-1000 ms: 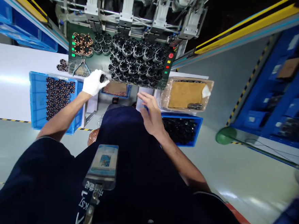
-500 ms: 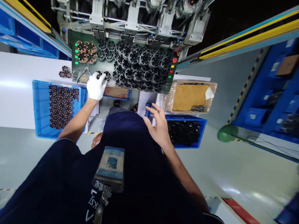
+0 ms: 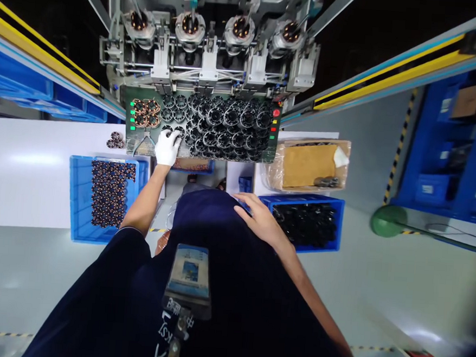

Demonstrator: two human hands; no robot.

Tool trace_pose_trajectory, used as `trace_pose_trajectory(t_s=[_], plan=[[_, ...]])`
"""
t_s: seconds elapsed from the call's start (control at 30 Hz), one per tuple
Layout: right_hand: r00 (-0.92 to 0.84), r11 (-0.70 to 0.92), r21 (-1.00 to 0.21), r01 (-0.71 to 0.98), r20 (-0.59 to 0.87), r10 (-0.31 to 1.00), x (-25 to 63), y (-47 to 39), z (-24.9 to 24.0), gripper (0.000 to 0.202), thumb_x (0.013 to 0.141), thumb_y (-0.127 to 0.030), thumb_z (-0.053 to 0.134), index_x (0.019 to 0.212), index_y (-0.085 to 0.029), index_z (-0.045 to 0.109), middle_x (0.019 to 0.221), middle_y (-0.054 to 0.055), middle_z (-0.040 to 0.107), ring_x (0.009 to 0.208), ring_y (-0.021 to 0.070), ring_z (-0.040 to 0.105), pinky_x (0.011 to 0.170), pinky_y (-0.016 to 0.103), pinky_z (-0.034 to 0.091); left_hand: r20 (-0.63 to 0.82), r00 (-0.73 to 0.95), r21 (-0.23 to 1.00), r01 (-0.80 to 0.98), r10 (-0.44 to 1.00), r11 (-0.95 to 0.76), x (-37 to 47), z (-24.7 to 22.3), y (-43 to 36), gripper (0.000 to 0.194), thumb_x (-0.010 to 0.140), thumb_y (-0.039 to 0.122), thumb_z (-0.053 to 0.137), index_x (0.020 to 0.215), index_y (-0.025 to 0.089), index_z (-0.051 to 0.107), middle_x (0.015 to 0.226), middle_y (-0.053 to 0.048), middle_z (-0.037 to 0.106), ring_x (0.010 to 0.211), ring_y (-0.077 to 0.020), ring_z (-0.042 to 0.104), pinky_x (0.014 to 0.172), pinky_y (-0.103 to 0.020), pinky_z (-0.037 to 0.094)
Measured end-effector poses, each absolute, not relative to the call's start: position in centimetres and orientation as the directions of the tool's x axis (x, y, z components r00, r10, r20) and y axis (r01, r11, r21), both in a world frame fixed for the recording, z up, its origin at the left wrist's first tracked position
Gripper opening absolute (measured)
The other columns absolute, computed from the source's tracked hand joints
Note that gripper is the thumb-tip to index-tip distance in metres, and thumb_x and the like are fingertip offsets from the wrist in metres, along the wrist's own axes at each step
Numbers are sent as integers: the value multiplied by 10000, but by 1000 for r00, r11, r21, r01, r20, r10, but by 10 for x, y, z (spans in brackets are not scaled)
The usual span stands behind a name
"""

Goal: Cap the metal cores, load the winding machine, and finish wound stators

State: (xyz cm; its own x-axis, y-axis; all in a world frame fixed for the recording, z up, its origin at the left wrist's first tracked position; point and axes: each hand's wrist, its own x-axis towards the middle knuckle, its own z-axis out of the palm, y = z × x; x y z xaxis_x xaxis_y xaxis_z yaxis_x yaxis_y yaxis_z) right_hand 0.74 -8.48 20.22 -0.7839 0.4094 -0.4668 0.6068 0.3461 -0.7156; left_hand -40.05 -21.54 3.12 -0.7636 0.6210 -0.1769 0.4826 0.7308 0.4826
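My left hand (image 3: 167, 148), in a white glove, is at the front edge of the green machine table (image 3: 128, 148). Its fingers curl down onto a black stator core (image 3: 179, 131) in the front row, partly hiding it and the core beside it. Behind stand more black cores (image 3: 225, 118), stacked in rows to the right. To the left of the hand lie pliers (image 3: 145, 139) and, further back, several copper-wound stators (image 3: 146, 113). My bare right hand (image 3: 259, 218) holds nothing; its fingers are stretched out beside my lap.
A winding machine (image 3: 208, 70) with copper-filled heads stands at the back. At left, a blue bin (image 3: 78, 211) holds wound stators, with several more (image 3: 115, 140) on the white table. At right are a cardboard box (image 3: 310, 164) and a blue bin (image 3: 337, 229) of black parts.
The camera view has shifted, showing more of the machine's heads. My left hand stays over the same front cores. My right hand has dropped closer to my lap, its fingers now nearer together.
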Motion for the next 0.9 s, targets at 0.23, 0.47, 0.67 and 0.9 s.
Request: trace_pose_trajectory(t_s=[0.23, 0.47, 0.67, 0.9], plan=[[-724, 248, -706, 663, -522, 450, 26, -79, 193, 516, 1181, -611, 602, 1546, -292, 781, 1530, 132, 805, 1358, 326, 827, 1310, 571, 641, -162, -737, 466, 529, 656, 709, -413, 32, -203, 505, 1165, 357, 640, 1627, 213, 784, 1703, -216, 623, 1581, -401, 620, 1357, -518, 527], [-587, 83, -641, 763, -633, 505, 67, -67, 146, 527, 1108, -556, 649, 1521, -263, 796, 1530, 147, 828, 1278, 311, 862, 1197, 528, 696, -150, -753, 459, 521, 641, 720, -410, 37, -206, 527, 1137, 326, 663, 1635, 177, 748, 1760, -234, 579, 1675, -382, 570, 1443, -497, 460], [-259, -67, -381, 922, -738, 623, 141, -41, 109, 417, 1045, -445, 744, 1370, -214, 865, 1445, 200, 851, 1163, 346, 896, 1143, 516, 710, -84, -851, 412, 444, 519, 795, -372, 57, -224, 573, 1146, 332, 612, 1685, 138, 626, 1787, -278, 505, 1746, -388, 501, 1474, -536, 453], [277, -320, 54, 946, -647, 711, 235, -35, 86, 700, 1114, -338, 807, 1749, -142, 588, 1743, 252, 624, 1471, 374, 755, 1301, 597, 614, -156, -708, 509, 540, 689, 670, -250, 85, -213, 445, 1154, 341, 518, 1548, 222, 686, 1558, -246, 642, 1596, -410, 637, 1417, -647, 526]])
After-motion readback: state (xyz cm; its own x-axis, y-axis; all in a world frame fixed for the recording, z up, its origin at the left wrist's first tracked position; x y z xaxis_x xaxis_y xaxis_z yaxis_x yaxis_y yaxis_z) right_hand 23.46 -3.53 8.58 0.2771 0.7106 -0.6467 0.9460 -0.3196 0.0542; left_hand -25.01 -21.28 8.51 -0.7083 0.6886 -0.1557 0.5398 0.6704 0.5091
